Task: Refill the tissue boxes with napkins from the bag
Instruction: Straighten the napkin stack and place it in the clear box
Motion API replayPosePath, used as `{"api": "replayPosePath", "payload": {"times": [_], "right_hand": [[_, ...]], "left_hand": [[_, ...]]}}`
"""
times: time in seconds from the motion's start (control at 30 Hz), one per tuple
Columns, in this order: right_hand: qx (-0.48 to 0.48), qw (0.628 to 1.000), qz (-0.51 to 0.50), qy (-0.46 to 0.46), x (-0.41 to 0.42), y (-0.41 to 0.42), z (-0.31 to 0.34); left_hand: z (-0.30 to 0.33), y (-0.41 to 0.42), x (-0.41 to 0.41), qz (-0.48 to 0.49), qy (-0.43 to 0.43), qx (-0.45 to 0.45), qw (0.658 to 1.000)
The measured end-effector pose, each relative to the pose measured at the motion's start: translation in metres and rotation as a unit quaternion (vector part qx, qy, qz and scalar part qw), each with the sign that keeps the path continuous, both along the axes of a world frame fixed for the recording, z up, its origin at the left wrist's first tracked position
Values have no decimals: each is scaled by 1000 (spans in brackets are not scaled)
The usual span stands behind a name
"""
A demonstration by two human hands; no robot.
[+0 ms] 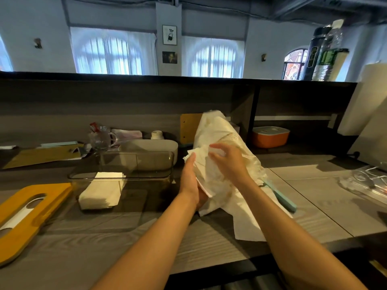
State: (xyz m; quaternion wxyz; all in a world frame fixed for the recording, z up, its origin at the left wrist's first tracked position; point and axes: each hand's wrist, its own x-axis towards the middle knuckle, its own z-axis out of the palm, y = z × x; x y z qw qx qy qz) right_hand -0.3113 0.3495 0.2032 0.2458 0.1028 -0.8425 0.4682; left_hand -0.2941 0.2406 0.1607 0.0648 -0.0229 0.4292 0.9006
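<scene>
Head view: grey wood-grain counter (104,237), arched windows (113,55); both hands grip napkin bag (217,139).

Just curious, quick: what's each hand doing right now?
Left hand: holds a stack of napkins from below.
Right hand: fingers curled on the bag and napkins.

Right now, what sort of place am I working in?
Probably a café or restaurant service counter: a raised counter ledge faces a room with arched windows, bottles stand on it, and a clear tissue box is being refilled from a napkin bag.
</scene>
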Motion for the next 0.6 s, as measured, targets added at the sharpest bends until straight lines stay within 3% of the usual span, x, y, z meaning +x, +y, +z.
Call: {"api": "replayPosePath", "payload": {"times": [0.13, 0.27, 0.4, 0.53, 0.6], "right_hand": [[-5, 1000, 8, -10, 0, 13, -7], [15, 1000, 6, -22, 7, 24, -6], [18, 999, 17, -28, 9, 26, -5], [-93, 992, 78, -18, 20, 17, 5], [-82, 993, 83, -22, 23, 11, 1]], "left_hand": [[-5, 4, -14, 79, -46, -52, 994], [-6, 2, -15, 104, -32, -73, 991], [-1, 0, -10, 69, 1, -47, 996], [-1, -3, -1, 17, 39, -43, 998], [-2, -4, 0, 5, 46, -35, 998]]}}
